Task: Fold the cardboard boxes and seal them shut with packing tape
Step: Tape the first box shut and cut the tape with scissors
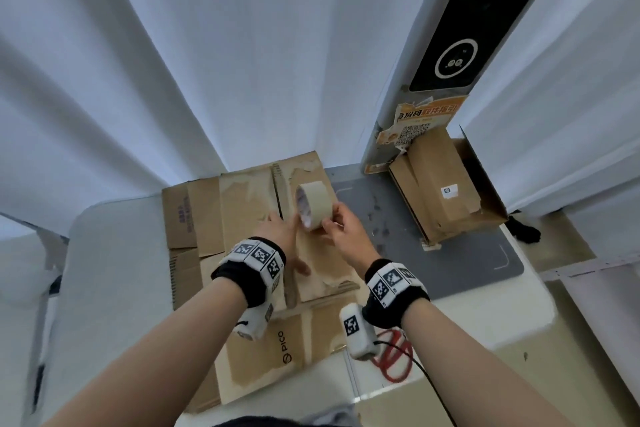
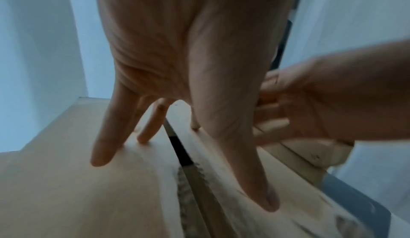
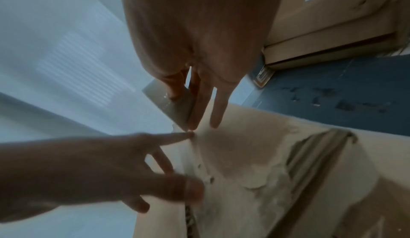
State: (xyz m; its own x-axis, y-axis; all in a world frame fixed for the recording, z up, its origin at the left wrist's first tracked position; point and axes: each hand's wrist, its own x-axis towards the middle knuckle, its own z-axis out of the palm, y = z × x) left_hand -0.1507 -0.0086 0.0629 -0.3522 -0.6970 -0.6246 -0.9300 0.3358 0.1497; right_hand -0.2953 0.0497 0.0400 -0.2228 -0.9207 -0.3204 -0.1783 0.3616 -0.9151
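Note:
A brown cardboard box (image 1: 322, 263) lies on the table with its top flaps folded down; the seam (image 2: 177, 147) between them shows as a dark slit. My left hand (image 1: 282, 227) presses flat on the flaps with fingers straight and spread (image 2: 213, 136), the index tip touching the box beside the roll. My right hand (image 1: 330, 224) grips a roll of beige packing tape (image 1: 313, 206) just above the box's far part, thumb and fingers curled round its rim (image 3: 188, 108). The roll (image 3: 175, 105) stands on edge. I cannot make out the tape's loose end.
A second cardboard box (image 1: 446, 191) with open flaps stands at the back right on a grey mat (image 1: 467, 263). Flattened cardboard marked PICO (image 1: 270, 350) lies near me. Red-handled scissors (image 1: 394, 360) lie at the front right. White curtains hang behind the table.

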